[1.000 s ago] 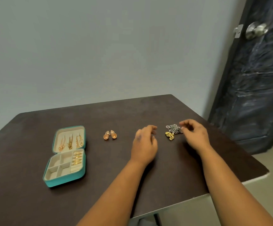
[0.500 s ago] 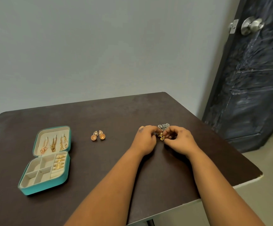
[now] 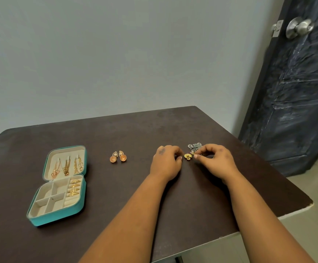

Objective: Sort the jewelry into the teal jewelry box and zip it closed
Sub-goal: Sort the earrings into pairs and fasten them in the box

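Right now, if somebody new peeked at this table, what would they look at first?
Probably the two hands meeting at the table's right side, the left hand and right hand closing in on a little yellow flower earring, with a gray sparkly cluster just behind it. Next, the open teal jewelry box on the left, with gold pieces inside, and the pair of orange earrings lying in between.

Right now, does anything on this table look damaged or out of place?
The table's near right corner looks chipped, pale under the dark top. Otherwise only unsorted jewelry: orange earrings, a gold flower piece and a silver cluster outside the open teal box.
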